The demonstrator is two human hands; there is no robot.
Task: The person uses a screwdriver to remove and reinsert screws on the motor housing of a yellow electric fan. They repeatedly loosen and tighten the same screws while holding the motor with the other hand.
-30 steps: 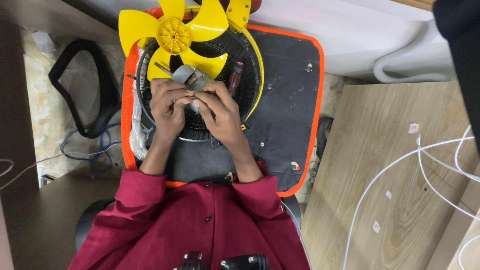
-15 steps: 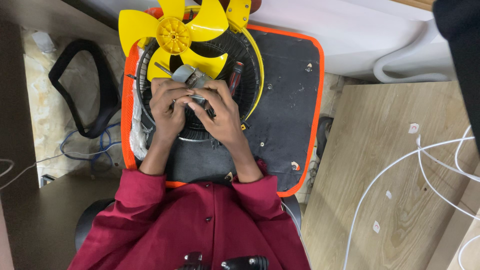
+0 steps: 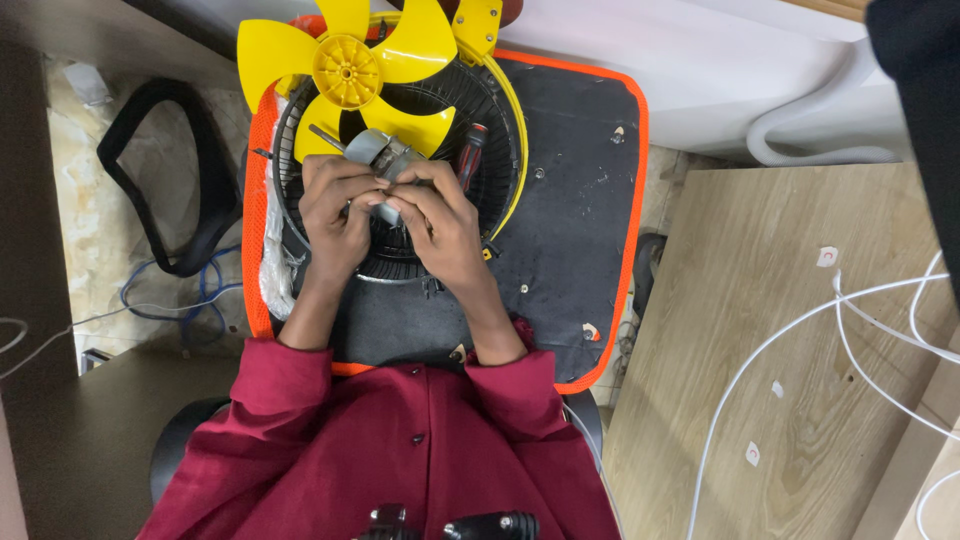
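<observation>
Both hands work over a black wire fan guard lying flat on a black mat with an orange rim. Left hand and right hand meet at a small grey motor, held just above the guard's centre. Fingers of both hands are curled narrow around the motor's near end; thumbs and forefingers pinch it from either side, seemingly to keep it steady while the fingertips work at something small. What exactly they press on is hidden by the knuckles. The motor's shaft points up-left, toward the yellow blade, which rests on the guard's far edge, touching or overlapping it. A red-handled screwdriver lies inside the guard, just right of the motor, within easy reach of the right hand. Small screws sit scattered on the mat, apart from the guard. White cables cross a wooden board well to the right.
</observation>
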